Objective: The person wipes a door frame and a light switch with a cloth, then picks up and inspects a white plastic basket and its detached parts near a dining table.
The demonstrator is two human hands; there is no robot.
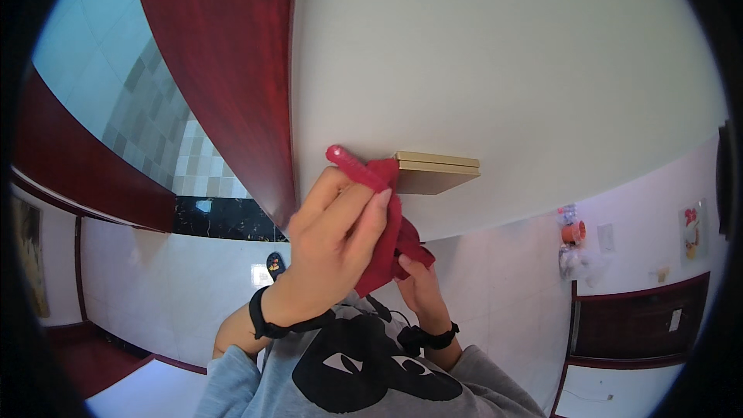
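Observation:
My left hand [339, 232] is raised close to the pale wall [522, 58] and grips a red cloth [380, 249] between thumb and fingers. A narrow red strip at the top of the cloth points up and left past the fingers; I cannot tell whether a finger is inside it. Lower down, my right hand [424, 290] pinches the cloth's bottom end. Beside the cloth, on its right, two gold-coloured wall switch plates [438, 169] stick out from the wall. The cloth overlaps their left edge, and whether it touches them is unclear.
A dark red wooden door frame [232, 58] stands to the left, with a tiled room beyond and a black stone threshold [223, 217] at its foot. A dark clog [275, 266] shows on the pale floor tiles [174, 278]. An orange pot [573, 233] and plastic bags [574, 262] are far right.

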